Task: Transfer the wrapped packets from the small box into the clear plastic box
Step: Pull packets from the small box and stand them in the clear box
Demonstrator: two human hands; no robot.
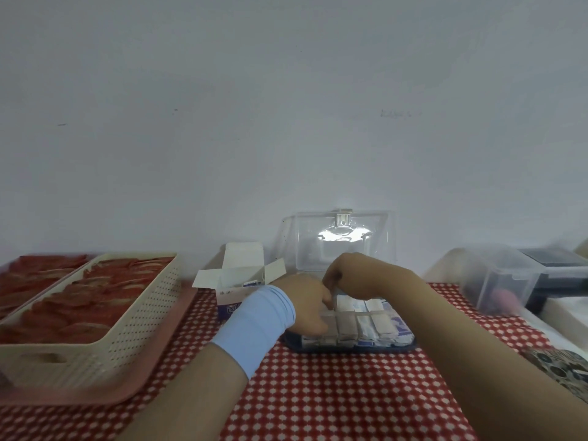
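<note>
At nine o'clock sits a cream basket (95,313), and just right of it the small box (238,283) stands with flaps open, a few packets (251,283) showing inside. The left hand (305,305), curled at the left end of the clear box (350,326) at centre, seems to steady the standing packets. The right hand (350,275), fingers bunched, hangs over the same row as if tucking one in, though whether it grips anything I cannot tell.

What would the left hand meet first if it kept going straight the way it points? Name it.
Probably the right hand. The left hand points rightward over the near left corner of the clear plastic box, where its fingertips already sit close to the right hand's fingers. Beyond that lie the wrapped packets. Depth is unclear.
</note>
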